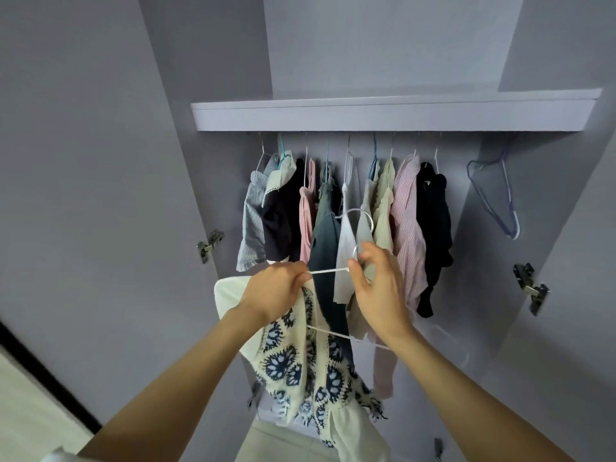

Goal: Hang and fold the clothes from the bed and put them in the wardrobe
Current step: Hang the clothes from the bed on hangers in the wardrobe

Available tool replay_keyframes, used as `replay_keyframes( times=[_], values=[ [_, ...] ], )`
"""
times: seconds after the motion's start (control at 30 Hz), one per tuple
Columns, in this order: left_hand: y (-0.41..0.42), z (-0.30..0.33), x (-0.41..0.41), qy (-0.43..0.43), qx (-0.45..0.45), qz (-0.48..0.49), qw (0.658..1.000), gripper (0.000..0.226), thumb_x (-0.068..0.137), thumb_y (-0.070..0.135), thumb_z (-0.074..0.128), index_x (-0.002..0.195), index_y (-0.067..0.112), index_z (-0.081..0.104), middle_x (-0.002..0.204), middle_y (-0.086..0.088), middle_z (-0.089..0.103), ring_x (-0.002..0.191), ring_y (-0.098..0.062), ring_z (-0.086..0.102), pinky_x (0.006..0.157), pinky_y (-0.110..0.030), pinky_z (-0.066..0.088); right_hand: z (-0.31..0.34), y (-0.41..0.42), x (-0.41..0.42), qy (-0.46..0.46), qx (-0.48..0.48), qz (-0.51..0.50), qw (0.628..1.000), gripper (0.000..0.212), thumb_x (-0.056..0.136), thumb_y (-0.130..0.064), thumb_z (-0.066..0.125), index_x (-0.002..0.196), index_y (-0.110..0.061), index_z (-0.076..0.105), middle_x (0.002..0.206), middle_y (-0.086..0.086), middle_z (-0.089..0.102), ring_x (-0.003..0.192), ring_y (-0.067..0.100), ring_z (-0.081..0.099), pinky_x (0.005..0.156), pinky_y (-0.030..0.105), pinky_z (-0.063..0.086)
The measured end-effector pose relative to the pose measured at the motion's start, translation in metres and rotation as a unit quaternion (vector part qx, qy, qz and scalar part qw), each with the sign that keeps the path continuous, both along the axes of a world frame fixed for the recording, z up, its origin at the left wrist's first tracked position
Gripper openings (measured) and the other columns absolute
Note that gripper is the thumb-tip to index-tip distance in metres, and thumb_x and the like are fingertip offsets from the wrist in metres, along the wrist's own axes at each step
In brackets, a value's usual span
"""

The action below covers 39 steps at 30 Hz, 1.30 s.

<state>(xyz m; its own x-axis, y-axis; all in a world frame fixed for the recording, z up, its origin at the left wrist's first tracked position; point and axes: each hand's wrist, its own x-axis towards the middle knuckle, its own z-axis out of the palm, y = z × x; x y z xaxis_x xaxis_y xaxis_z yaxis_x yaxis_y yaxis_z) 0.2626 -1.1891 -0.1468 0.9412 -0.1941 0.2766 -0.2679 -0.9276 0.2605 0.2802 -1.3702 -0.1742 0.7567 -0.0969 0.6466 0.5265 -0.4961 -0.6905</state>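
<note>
In front of the open wardrobe I hold up a white hanger (328,271) carrying a cream top with a dark blue floral pattern (300,358). My left hand (276,288) grips the hanger's left shoulder together with the fabric. My right hand (375,281) pinches the hanger at the base of its hook (361,225); the hook curves up in front of the hanging clothes. Several garments (406,221) hang in a row from the rail under the shelf (393,115): striped blue, navy, pink, grey-blue, white, beige, pink-striped, black.
An empty purple hanger (496,195) hangs alone at the right end of the rail, with free space around it. Wardrobe doors stand open on both sides, with metal hinges (530,285) on the side panels. A pale floor shows at the lower left.
</note>
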Motion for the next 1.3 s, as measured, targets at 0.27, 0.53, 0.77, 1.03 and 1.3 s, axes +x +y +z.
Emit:
replay_keyframes(
  times=[0.27,0.53,0.77,1.03,1.3],
  values=[
    [0.009,0.009,0.002,-0.116,-0.165,0.061,0.978,0.023,0.099,0.019,0.044,0.093,0.006,0.061,0.087,-0.01,0.063,0.087,-0.027,0.051,0.069,-0.03,0.032,-0.02,0.015,-0.023,0.027,-0.253,0.164,0.953,0.024,0.092,-0.028,0.043,0.086,-0.016,0.063,0.06,-0.012,0.055,0.054,0.011,0.051,0.061,0.032,0.048],
    [0.029,0.033,-0.03,-0.144,-0.265,0.017,0.953,0.022,0.1,0.02,0.043,0.08,0.018,0.053,0.075,0.016,0.05,0.084,-0.016,0.042,0.074,-0.009,0.031,-0.009,0.075,-0.007,0.199,-0.054,0.252,0.946,0.006,0.087,-0.02,0.06,0.086,-0.026,0.06,0.083,-0.009,0.06,0.079,0.008,0.058,0.07,0.026,0.045],
    [0.079,0.032,-0.058,-0.132,-0.263,0.018,0.956,0.018,0.094,0.032,0.04,0.08,0.029,0.052,0.075,0.01,0.053,0.078,-0.011,0.049,0.073,-0.017,0.038,-0.013,0.079,0.011,0.179,-0.163,0.11,0.964,0.013,0.088,-0.015,0.054,0.098,-0.011,0.061,0.093,0.011,0.065,0.086,0.032,0.059,0.069,0.035,0.044],
    [0.132,0.019,-0.073,-0.155,-0.124,0.084,0.977,0.032,0.096,0.03,0.046,0.1,0.006,0.067,0.088,-0.006,0.063,0.083,-0.024,0.058,0.074,-0.032,0.044,-0.027,0.003,0.069,0.149,-0.153,0.067,0.975,0.018,0.074,0.013,0.058,0.081,0.002,0.069,0.072,0.023,0.064,0.07,0.034,0.062,0.065,0.039,0.045],
    [0.114,0.003,-0.064,-0.188,-0.01,0.122,0.974,0.027,0.094,0.024,0.05,0.095,0.008,0.072,0.08,-0.008,0.06,0.066,-0.033,0.06,0.056,-0.034,0.048,-0.009,-0.029,0.071,0.209,-0.177,0.024,0.961,0.025,0.087,-0.003,0.054,0.105,-0.012,0.069,0.107,0.011,0.067,0.096,0.028,0.061,0.073,0.026,0.039]
  ],
)
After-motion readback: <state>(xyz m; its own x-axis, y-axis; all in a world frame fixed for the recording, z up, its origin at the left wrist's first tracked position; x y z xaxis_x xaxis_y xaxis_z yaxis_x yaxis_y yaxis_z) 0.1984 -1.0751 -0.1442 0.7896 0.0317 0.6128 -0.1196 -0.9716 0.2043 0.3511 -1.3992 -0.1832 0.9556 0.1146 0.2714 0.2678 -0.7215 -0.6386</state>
